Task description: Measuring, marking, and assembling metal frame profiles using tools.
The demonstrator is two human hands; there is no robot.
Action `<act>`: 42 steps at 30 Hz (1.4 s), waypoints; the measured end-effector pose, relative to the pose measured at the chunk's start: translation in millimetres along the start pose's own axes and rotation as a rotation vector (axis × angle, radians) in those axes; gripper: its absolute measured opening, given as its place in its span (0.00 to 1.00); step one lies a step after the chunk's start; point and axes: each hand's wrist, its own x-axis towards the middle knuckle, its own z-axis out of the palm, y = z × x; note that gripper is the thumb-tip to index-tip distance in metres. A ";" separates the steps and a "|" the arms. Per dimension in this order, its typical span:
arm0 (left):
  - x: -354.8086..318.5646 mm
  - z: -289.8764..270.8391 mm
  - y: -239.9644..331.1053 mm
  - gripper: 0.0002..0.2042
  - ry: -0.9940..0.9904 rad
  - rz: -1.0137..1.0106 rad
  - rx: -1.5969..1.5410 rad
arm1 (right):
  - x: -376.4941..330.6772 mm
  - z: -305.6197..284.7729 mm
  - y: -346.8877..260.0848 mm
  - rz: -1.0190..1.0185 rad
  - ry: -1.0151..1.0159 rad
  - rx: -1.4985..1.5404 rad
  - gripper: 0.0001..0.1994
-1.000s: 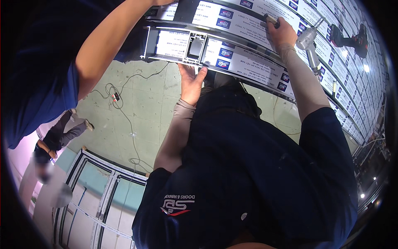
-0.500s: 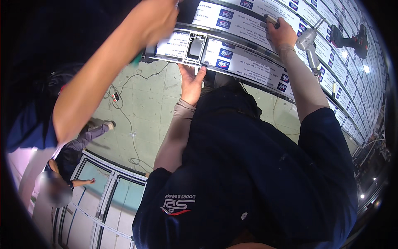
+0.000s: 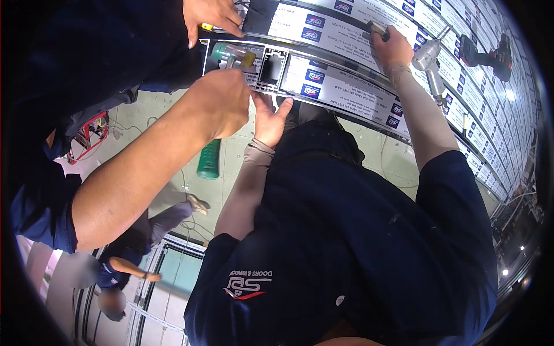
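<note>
Film-covered profile [image 3: 346,89], long axis left to right, lying just far of the left hand [image 3: 268,122], the nearer grip: thumb and fingers parted, touching, hold unclear. Right hand [image 3: 396,49]: closed around a small tool [image 3: 378,29].

Dk navy short-slv shirt [image 3: 369,230] w/ wht/red chest logo [image 3: 248,285], 2 greyish forearm slvs [image 3: 258,153]

The scuffed floor [image 3: 234,149] is pale green, a thin cable [image 3: 184,186] winding over it. A red metal frame [image 3: 88,137] stands toward its left edge. At its lower edge is a large window frame [image 3: 187,246], teal and white behind it. Pinkish light [image 3: 52,263] glows farther left; small bright lamps [image 3: 505,272] dot the dark right.
</note>
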 end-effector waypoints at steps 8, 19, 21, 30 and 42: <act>-0.7 -10.5 -14.4 0.40 0.015 -0.090 0.355 | -2.3 -6.4 -5.5 0.024 -0.006 0.003 0.19; -0.3 -1.8 2.1 0.49 -0.036 -0.018 0.048 | -2.9 -5.3 -4.6 0.014 0.009 0.006 0.18; -0.3 -3.2 0.5 0.49 -0.028 -0.033 0.054 | -2.0 -4.6 -3.5 0.017 0.005 0.010 0.18; 0.7 -2.3 3.2 0.47 -0.057 -0.013 0.055 | -1.9 -3.0 -1.2 0.007 0.020 0.022 0.17; -0.3 -6.7 -2.0 0.46 -0.062 -0.034 0.080 | -3.1 -2.4 -1.9 0.012 0.007 0.025 0.17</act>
